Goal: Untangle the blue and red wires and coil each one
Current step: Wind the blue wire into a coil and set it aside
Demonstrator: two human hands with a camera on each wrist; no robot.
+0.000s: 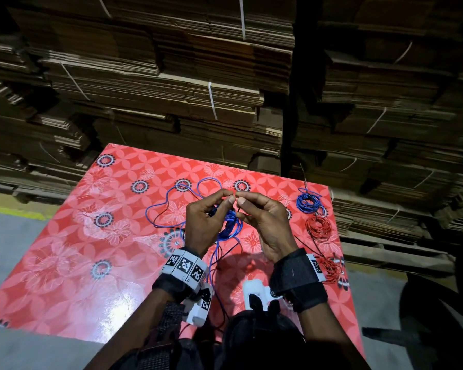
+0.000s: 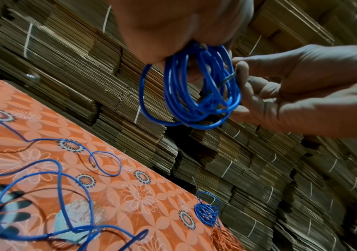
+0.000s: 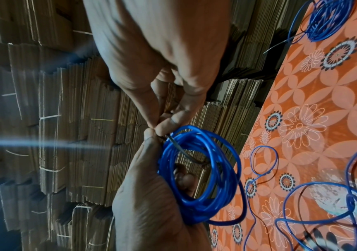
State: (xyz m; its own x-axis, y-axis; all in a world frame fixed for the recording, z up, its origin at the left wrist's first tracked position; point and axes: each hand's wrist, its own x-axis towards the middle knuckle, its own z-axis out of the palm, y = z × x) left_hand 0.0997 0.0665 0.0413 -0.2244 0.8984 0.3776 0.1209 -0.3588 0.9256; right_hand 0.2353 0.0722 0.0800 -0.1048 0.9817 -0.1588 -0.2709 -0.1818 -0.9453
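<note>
I hold both hands up over the red floral table [image 1: 118,236]. My left hand [image 1: 225,200] grips a blue wire coil [image 1: 230,222] of several loops, its fingers curled through it. That coil [image 2: 190,95] hangs from the palm in the left wrist view. My right hand [image 1: 242,201] pinches a thin dark strand [image 2: 226,79] that crosses the coil [image 3: 199,178]. Both hands' fingertips meet at the strand's top. The rest of the blue wire [image 1: 171,198] trails loose on the table in wide loops. I see no red wire tangled with it.
At the table's right edge lie a wound blue coil [image 1: 309,202], a red coil [image 1: 318,227] and, nearer me, another red coil [image 1: 332,268]. Stacks of flattened cardboard [image 1: 198,89] rise behind the table. A dark chair [image 1: 439,316] stands at the right.
</note>
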